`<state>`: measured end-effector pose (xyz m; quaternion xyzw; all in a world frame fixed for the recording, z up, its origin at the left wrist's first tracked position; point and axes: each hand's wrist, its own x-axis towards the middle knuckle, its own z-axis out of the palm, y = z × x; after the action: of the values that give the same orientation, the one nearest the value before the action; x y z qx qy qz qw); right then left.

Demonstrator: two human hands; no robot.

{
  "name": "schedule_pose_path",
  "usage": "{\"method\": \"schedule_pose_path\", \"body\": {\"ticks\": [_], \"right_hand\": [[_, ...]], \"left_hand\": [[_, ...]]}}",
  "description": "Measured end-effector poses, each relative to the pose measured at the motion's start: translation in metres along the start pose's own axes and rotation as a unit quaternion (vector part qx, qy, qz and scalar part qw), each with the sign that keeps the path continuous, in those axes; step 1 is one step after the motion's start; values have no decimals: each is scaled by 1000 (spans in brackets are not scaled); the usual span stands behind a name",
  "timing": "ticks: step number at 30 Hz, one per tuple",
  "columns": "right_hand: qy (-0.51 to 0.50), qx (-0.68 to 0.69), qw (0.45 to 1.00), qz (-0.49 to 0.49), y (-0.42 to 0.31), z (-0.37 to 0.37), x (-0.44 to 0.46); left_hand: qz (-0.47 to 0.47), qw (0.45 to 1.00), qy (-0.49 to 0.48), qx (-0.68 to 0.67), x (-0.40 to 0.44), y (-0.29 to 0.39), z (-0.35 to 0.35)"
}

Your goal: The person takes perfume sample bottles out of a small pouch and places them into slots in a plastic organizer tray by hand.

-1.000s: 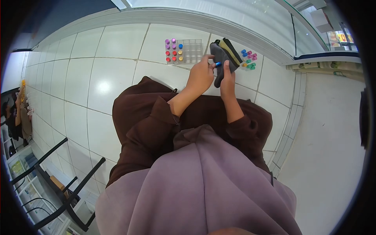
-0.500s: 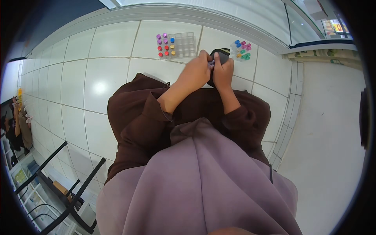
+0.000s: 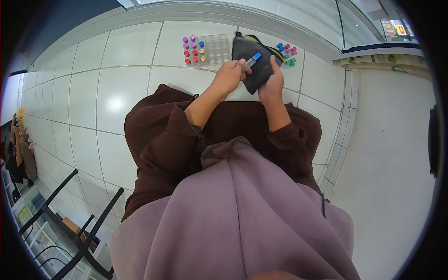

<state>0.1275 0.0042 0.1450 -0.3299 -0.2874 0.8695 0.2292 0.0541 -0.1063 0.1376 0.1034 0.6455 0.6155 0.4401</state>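
My left hand [image 3: 232, 74] grips a clear test tube [image 3: 250, 63] with a blue cap, which slants up and to the right over a dark zip pouch [image 3: 262, 70]. The pouch is held by my right hand [image 3: 272, 84], thumb on its front and fingers behind. Just behind my left hand, on the floor, stands a clear tube rack [image 3: 217, 44]. Its left columns hold several tubes with purple, red, blue and yellow caps. Right of the pouch lie several loose tubes [image 3: 288, 52] with blue, pink and green caps, partly hidden by it.
White floor tiles [image 3: 116, 100] surround my folded legs. A glass-fronted cabinet [image 3: 298, 23] runs along the far side. At lower left are a black metal chair frame [image 3: 95, 224] and shelves. A pale slab or step [image 3: 378, 154] lies on the right.
The pouch has turned and spread flatter, its front now facing up. My left hand has drawn slightly back and left, and the blue-capped tube now shows in it.
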Motion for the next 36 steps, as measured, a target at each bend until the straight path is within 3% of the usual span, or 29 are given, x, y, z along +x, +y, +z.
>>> {"method": "schedule_pose_path", "body": {"ticks": [4, 9, 11, 12, 13, 15, 16, 17, 20, 23, 27, 33, 36], "right_hand": [[-151, -41, 986, 53, 13, -20, 2], [-114, -202, 972, -33, 19, -5, -12], [-97, -255, 960, -66, 19, -7, -10], [-88, -281, 952, -83, 19, -8, -9], [-74, -271, 952, -119, 19, -6, -7], [-44, -250, 948, -191, 19, -3, -3], [-38, -270, 945, -178, 17, -4, -4], [-32, -290, 942, -166, 15, -5, -5], [-52, -342, 928, -139, 14, -2, -10], [-76, -362, 922, -119, 14, -1, -11], [-91, -350, 922, -141, 18, -3, -10], [-56, -351, 930, -93, 12, 0, -10], [28, -368, 917, -149, 14, 0, -8]], "left_hand": [[-96, 983, -55, -150, -4, 1, -3], [-160, 957, -82, -228, -4, -9, -9], [-105, 994, -23, 19, -3, -4, -2], [-74, 987, 7, 143, -7, 3, 2], [28, 952, 51, 300, -13, 8, 4], [164, 882, 183, 402, -21, 18, 8], [229, 830, 245, 446, -26, 28, 10], [192, 861, 214, 420, -32, 41, 7], [370, 849, 213, 309, -10, 29, -6], [332, 885, 148, 292, -2, 17, -10], [294, 913, 136, 249, -8, 25, -8], [232, 953, 153, 124, -3, 23, -9], [216, 959, 173, 60, -4, 23, -9]]}}
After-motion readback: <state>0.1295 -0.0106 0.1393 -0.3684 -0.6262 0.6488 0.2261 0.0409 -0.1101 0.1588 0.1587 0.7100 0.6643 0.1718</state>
